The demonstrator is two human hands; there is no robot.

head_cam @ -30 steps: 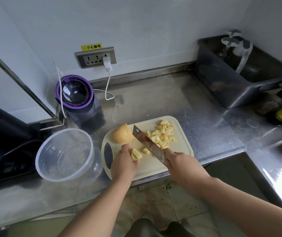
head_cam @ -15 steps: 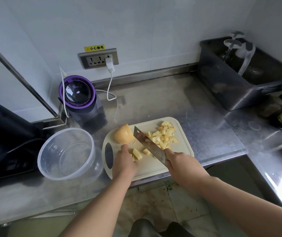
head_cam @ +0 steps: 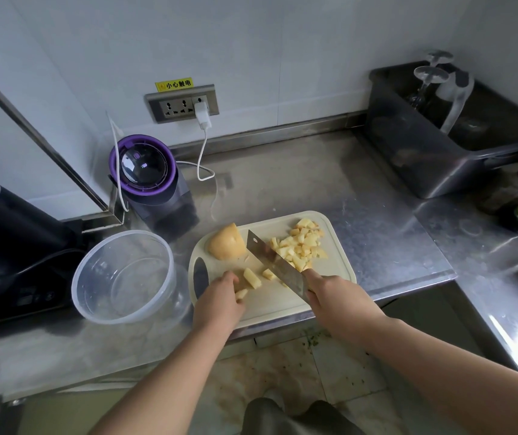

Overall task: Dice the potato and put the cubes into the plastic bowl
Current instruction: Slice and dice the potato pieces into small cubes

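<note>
Gripping the knife (head_cam: 275, 262) with fingers wrapped round its handle, the right hand (head_cam: 339, 304) is slanting the blade across the cutting board (head_cam: 270, 306). The left hand (head_cam: 220, 304), fingers curled, is pinning a small potato piece (head_cam: 252, 278) to the board just left of the blade. Beyond the blade, a pile of cubes (head_cam: 303, 244) is lying on the board's far right part, and a potato chunk (head_cam: 226, 241) is sitting at its far left corner. The plastic bowl (head_cam: 122, 276) is standing just left of the board. Farther back, a purple-rimmed appliance (head_cam: 144, 169) is standing near the wall.
</note>
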